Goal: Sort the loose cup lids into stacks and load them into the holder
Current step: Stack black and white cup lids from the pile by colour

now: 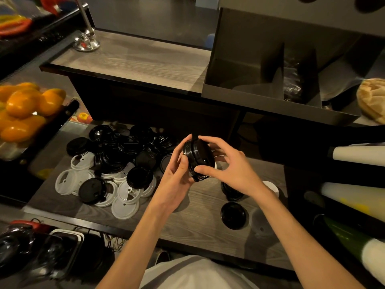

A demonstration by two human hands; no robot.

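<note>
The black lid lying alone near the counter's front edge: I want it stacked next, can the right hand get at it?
Probably not yet: the black lid lies uncovered, but the right hand is holding the black stack.

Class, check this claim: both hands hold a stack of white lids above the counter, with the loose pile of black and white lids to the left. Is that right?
Not quite. The head view shows the stack held by the left hand and right hand is black, not white. The rest stands: it is above the counter, and the loose pile lies to the left.
</note>
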